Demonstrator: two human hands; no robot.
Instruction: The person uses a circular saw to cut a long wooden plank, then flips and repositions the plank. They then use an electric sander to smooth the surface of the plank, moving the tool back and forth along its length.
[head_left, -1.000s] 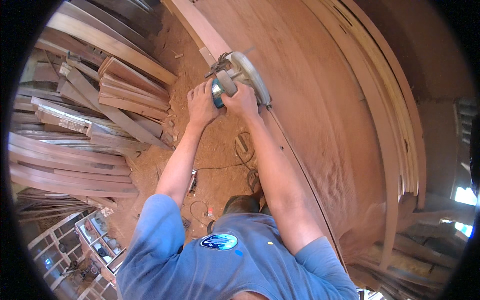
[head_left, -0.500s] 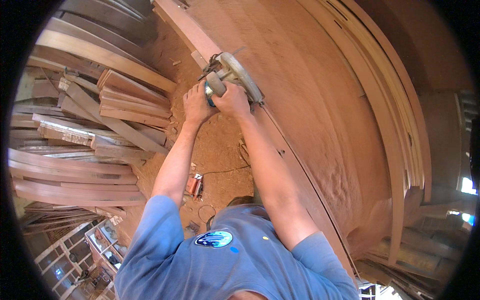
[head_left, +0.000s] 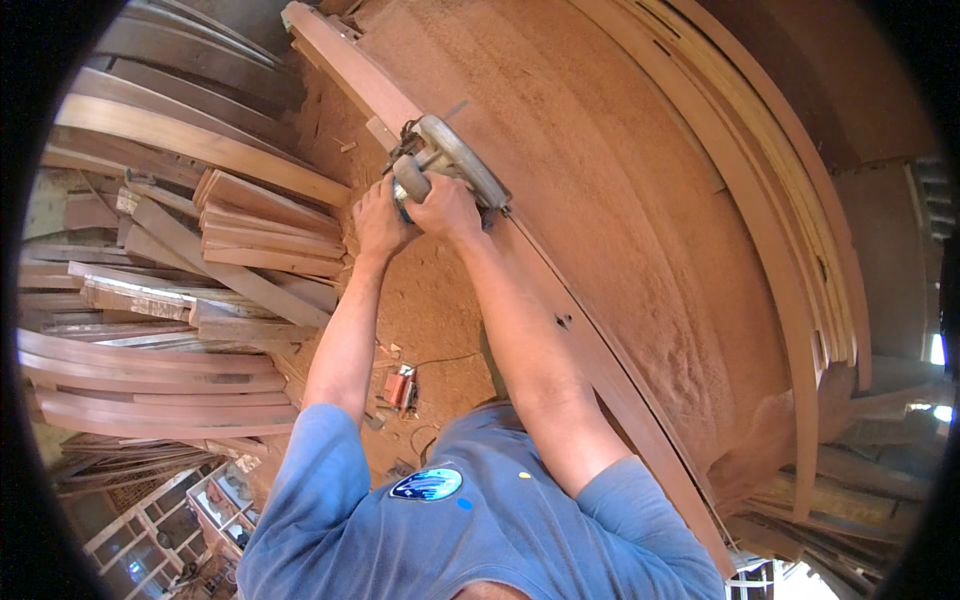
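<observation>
Overhead, both arms stretched, left hand (head_left: 378, 222) and right hand (head_left: 447, 207) fingers clamped on circular saw (head_left: 447, 165).

My circular saw (head_left: 448, 165) has a dull grey metal guard, dusted matt. Under it, the wooden board (head_left: 640, 250) looks rough, coated in reddish sawdust. Left of the saw, stacked timber planks (head_left: 250, 240) are bare and unvarnished. My shirt (head_left: 450, 530) is soft blue cloth.

The saw (head_left: 445, 165) was dull grey with a blue handle. The board (head_left: 620, 230) under it was reddish-brown, coated in orange sawdust. The shirt (head_left: 470, 530) was plain blue with 1 dark oval badge.
</observation>
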